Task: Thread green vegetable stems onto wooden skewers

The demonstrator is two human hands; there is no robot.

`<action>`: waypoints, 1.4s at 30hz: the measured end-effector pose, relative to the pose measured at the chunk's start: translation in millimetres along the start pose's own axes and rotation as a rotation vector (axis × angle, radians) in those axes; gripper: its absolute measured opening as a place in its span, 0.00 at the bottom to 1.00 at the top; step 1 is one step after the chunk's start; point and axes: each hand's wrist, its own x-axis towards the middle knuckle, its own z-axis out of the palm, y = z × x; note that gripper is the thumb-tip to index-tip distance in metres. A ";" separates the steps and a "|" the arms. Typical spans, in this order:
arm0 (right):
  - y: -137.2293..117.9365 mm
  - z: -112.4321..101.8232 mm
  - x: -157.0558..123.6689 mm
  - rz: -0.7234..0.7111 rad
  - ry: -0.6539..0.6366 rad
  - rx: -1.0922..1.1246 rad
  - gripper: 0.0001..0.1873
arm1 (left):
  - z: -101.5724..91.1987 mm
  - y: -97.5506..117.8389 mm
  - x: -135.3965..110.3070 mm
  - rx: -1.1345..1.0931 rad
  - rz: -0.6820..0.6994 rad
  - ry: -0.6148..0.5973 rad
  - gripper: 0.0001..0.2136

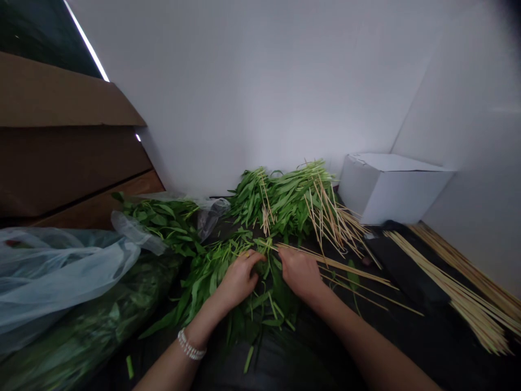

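My left hand point(239, 278) rests on a loose pile of green leafy stems point(211, 271) in front of me, its fingers curled and pinching some leaves. A beaded bracelet sits on that wrist. My right hand point(299, 271) is closed beside it on the same leaves, gripping a thin bamboo skewer point(350, 267) that sticks out to the right. Behind my hands lies a heap of greens threaded on skewers point(293, 201).
A bundle of bare bamboo skewers point(456, 288) lies at the right on a dark surface. A white box point(391, 187) stands in the corner. Plastic bags with more greens point(73, 282) fill the left. Brown cardboard point(61, 141) rises at the far left.
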 end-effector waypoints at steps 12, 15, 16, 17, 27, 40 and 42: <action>3.8 -5.2 1.4 0.052 0.004 -0.016 0.16 | -4.0 4.2 2.8 -0.137 -0.067 0.136 0.19; 3.6 -5.3 1.0 0.049 0.004 -0.023 0.16 | -4.1 3.7 3.1 -0.151 -0.083 0.172 0.15; 3.4 -5.3 1.0 0.047 0.003 -0.023 0.16 | -4.4 3.7 3.3 -0.162 -0.087 0.182 0.13; 3.3 -5.3 0.9 0.044 0.003 -0.021 0.16 | -4.8 3.5 3.7 -0.174 -0.090 0.194 0.12; 3.7 -6.6 1.2 0.042 0.012 -0.008 0.14 | -17.0 -1.0 10.2 -0.611 -0.292 0.563 0.10; 2.8 -3.9 -0.8 -0.097 0.045 0.072 0.15 | -21.6 -4.9 11.0 -0.908 -0.490 0.668 0.15; 1.5 -3.6 -2.4 -0.173 0.064 0.100 0.16 | -18.4 -1.6 11.3 -0.968 -0.536 0.598 0.15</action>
